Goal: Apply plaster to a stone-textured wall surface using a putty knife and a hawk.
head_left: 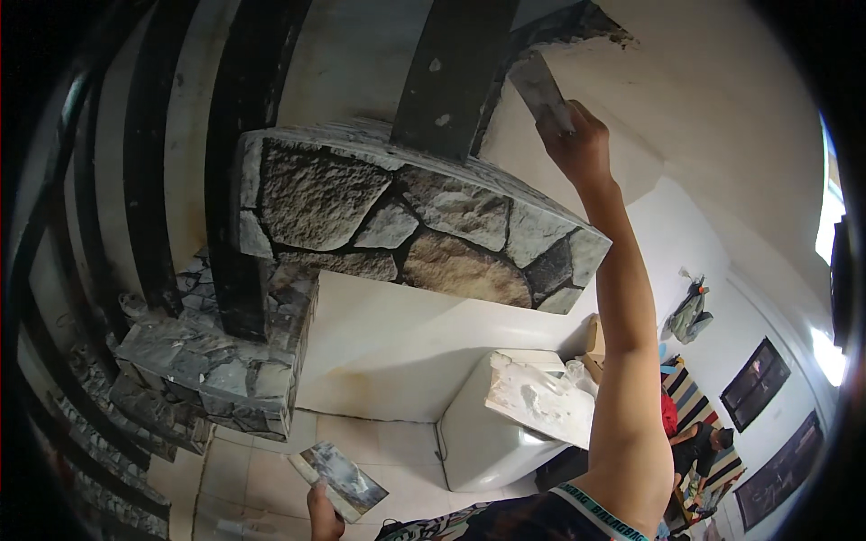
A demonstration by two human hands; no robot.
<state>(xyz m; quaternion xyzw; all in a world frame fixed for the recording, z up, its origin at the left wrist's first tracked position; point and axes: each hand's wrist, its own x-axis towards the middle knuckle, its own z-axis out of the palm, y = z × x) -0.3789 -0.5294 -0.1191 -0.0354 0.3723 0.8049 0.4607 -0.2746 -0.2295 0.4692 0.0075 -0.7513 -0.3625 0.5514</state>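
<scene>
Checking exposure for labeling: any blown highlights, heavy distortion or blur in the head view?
Head view: the window at the right rim is blown out; straight dark stripes bow near the left edge; black vignette rings the frame; right hand with its putty knife is sharp, unblurred.

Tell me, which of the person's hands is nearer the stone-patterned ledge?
Right. The right hand is raised just above the stone-patterned ledge, holding a trowel. The left hand is far below, holding a flat board.
</scene>
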